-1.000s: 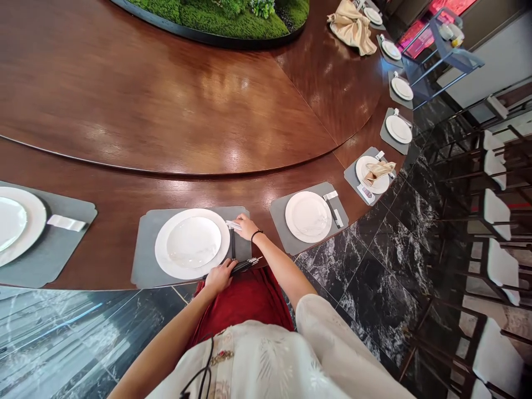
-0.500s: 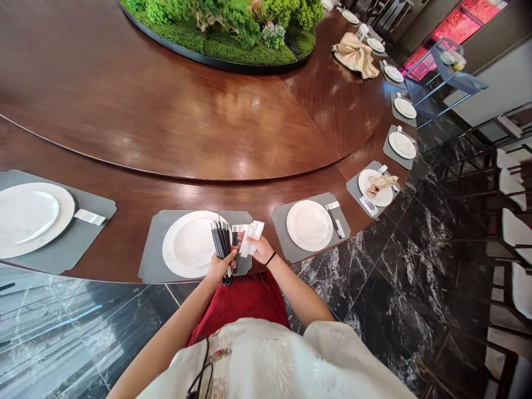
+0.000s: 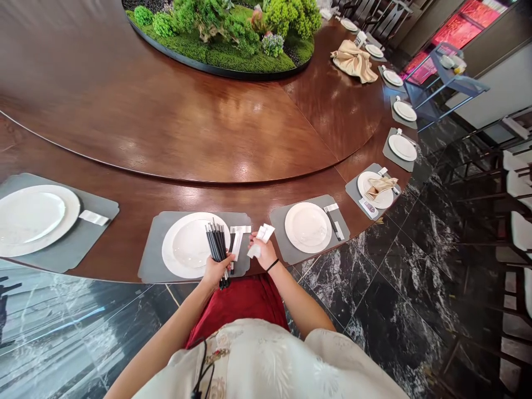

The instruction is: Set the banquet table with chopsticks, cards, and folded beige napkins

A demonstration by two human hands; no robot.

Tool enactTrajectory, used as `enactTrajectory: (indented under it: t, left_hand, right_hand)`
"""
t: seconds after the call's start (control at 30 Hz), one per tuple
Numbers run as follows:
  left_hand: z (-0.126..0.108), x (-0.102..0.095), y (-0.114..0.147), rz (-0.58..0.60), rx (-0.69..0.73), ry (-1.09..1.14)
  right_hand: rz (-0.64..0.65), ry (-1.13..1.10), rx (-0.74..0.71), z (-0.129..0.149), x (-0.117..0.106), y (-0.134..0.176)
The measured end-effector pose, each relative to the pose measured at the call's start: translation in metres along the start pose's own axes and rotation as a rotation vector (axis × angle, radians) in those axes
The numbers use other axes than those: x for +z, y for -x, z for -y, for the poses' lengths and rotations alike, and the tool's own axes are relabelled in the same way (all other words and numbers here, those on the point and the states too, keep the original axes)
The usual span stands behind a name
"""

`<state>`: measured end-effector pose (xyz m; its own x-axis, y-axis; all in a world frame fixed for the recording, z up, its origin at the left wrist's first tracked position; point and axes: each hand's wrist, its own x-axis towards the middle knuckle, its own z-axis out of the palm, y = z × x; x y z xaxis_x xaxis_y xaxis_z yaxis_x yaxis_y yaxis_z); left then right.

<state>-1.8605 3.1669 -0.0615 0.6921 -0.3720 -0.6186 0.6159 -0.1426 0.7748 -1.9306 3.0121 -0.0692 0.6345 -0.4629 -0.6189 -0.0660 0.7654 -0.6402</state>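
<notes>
Brown table [image 3: 199, 133], forearms [image 3: 166, 327] angled inward: left hand [image 3: 216, 270] clasped around black chopsticks [image 3: 216, 244], right hand [image 3: 266, 256] around white packets [image 3: 265, 233].

black chopsticks [image 3: 215, 241], white packets [image 3: 263, 234], grey placemat [image 3: 152, 252]

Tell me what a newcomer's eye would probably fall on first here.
Most likely the bright green miniature garden, at the top middle of the view on the brown table. Next, probably the bundle of black chopsticks in the grip of the left hand, in front of a white plate, and the white packets in the right hand. The glowing red panel at upper right also stands out.
</notes>
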Motion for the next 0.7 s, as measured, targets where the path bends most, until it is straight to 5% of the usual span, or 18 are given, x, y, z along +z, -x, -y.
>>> enactTrajectory:
  t: [0.2,0.33,0.4,0.5,0.6,0.7]
  left_hand:
    - [-0.012,-0.018,0.0,0.031,0.281,-0.419]
    - [-0.022,-0.024,0.002,0.264,0.428,-0.621]
    - [-0.021,-0.023,0.001,0.306,0.445,-0.618]
    - [-0.013,-0.021,-0.002,0.188,0.376,-0.513]
    - [-0.005,-0.03,-0.003,-0.028,0.217,-0.215]
    - [-0.005,-0.053,0.004,-0.123,0.146,0.207]
  right_hand:
    - [0.31,0.072,0.856,-0.001,-0.018,0.005]
    - [0.378,-0.064,1.057,-0.009,-0.013,0.011]
    - [0.389,-0.061,1.025,-0.016,-0.013,0.012]
    - [0.335,0.093,0.772,-0.03,-0.018,0.008]
    - [0.092,0.47,0.388,-0.048,-0.029,-0.003]
    - [-0.065,0.88,0.16,-0.063,-0.039,-0.018]
